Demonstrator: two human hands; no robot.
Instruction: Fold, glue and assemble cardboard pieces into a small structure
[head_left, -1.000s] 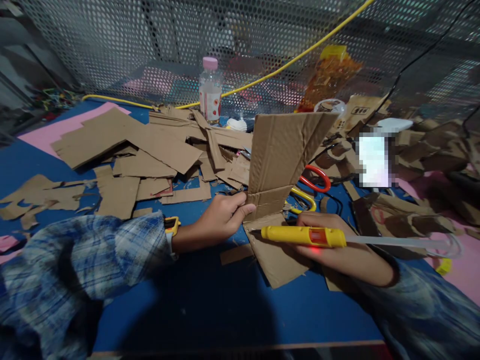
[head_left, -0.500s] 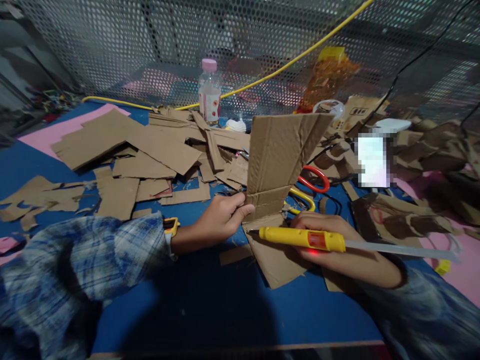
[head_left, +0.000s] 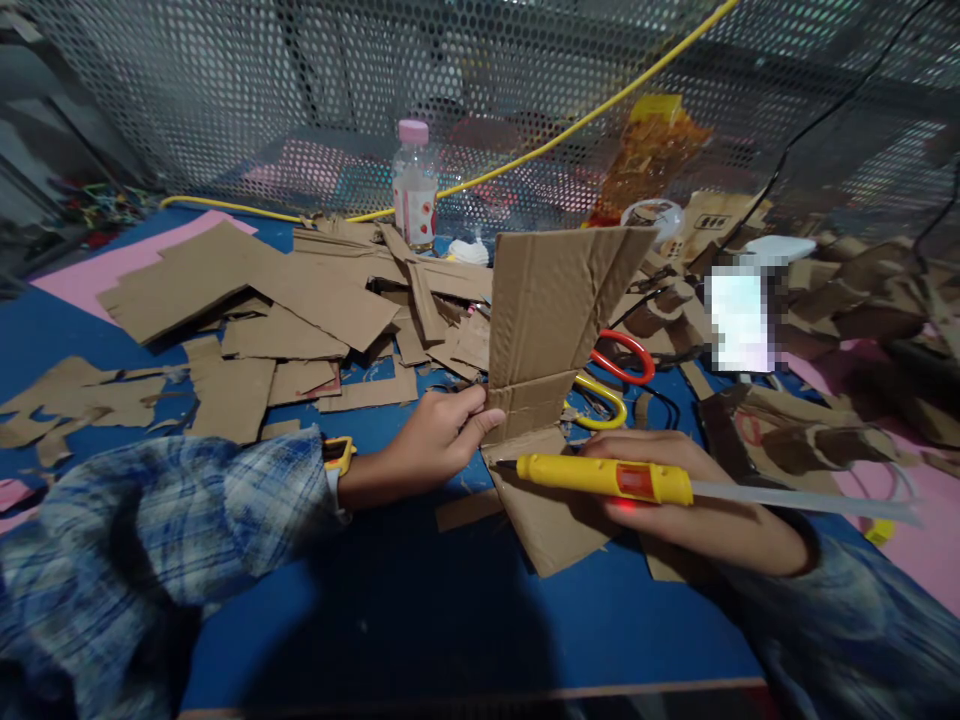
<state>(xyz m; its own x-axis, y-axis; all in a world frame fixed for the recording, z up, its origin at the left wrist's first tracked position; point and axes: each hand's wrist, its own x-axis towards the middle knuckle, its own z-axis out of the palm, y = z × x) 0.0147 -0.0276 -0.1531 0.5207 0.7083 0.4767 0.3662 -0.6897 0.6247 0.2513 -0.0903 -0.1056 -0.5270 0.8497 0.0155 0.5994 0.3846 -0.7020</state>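
Observation:
A creased piece of cardboard (head_left: 551, 310) stands upright, folded at its lower part, with its other half (head_left: 559, 525) lying flat toward me. My left hand (head_left: 442, 435) pinches the left edge of the upright part near the fold. In my right hand (head_left: 667, 460) is a yellow hot glue gun (head_left: 600, 478), its dark nozzle pointing left at the cardboard's left edge, close to the fold. A long translucent glue stick (head_left: 795, 498) sticks out of its back, and a red light glows beneath. Whether the nozzle touches the cardboard, I cannot tell.
Cardboard scraps (head_left: 315, 300) cover the table's left and middle. Red-handled scissors (head_left: 626, 357) and a yellow handle (head_left: 604, 400) lie behind my right hand. A pink-capped bottle (head_left: 415, 190) stands by the perforated metal screen (head_left: 217, 100). Cardboard constructions (head_left: 795, 430) sit at right, near a black cable (head_left: 817, 125).
The whole view has shifted slightly. Both hands, the cardboard and the glue gun keep nearly the same positions relative to each other.

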